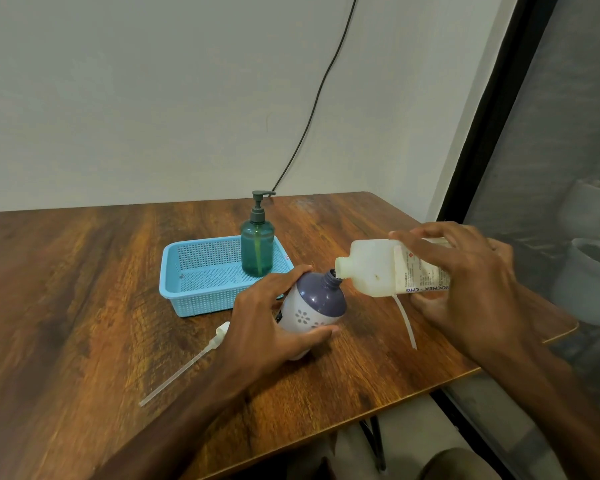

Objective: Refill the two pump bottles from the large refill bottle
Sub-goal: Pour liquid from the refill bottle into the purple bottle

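My left hand (pixel 271 320) grips a purple and white bottle (pixel 317 303) with no pump on it, tilted to the right above the table. My right hand (pixel 465 282) holds the large whitish refill bottle (pixel 374 268) on its side, its open mouth touching the purple bottle's neck. A teal pump bottle (pixel 257 244) with its pump fitted stands upright in the blue basket (pixel 201 299). A white pump head with its long tube (pixel 201 351) lies on the table to the left of my left hand.
A second white tube (pixel 406 320) lies on the wooden table (pixel 84 289) beneath the refill bottle. The table's right edge runs close to my right arm. A black cable hangs down the wall behind. Dark glass stands at the right.
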Available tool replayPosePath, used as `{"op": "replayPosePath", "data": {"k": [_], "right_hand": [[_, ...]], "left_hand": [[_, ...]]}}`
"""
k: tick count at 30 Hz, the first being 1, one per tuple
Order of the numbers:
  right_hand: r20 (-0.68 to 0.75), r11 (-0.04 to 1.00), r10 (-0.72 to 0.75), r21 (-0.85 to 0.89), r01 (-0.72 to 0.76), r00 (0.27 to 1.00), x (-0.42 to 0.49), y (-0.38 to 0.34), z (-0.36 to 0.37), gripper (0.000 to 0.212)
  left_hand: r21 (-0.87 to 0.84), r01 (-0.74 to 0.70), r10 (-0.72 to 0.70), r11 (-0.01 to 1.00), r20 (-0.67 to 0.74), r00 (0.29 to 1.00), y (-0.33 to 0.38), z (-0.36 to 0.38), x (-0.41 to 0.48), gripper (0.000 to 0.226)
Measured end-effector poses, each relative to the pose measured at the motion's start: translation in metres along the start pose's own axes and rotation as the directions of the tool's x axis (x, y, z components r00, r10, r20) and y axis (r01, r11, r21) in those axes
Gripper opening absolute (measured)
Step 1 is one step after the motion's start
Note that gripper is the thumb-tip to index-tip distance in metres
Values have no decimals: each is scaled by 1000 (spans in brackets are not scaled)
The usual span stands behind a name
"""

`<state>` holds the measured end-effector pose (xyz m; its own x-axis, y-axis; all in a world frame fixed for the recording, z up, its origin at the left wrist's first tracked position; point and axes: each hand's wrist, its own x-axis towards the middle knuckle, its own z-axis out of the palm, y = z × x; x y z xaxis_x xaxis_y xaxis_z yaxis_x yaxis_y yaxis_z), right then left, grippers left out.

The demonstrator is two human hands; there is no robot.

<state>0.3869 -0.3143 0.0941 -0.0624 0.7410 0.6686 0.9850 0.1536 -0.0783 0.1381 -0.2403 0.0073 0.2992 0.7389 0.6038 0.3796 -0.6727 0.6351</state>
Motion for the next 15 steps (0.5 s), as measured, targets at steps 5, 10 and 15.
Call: {"op": "replayPosePath", "data": {"k": [5, 10, 15], "right_hand": [[0, 1000, -1, 0, 1, 1000, 1, 0, 0, 91], [2, 1000, -1, 0, 1, 1000, 1, -1, 0, 91], [1, 1000, 0, 1, 0, 1000, 1, -2, -1, 90]], "left_hand": [[-4, -1, 1, 1000, -5, 1000, 1, 0, 0, 87], [-3, 10, -10, 1000, 3, 1000, 0, 1, 0, 90], [-3, 2, -2, 1000, 1, 1000, 1, -1, 0, 86]]}}
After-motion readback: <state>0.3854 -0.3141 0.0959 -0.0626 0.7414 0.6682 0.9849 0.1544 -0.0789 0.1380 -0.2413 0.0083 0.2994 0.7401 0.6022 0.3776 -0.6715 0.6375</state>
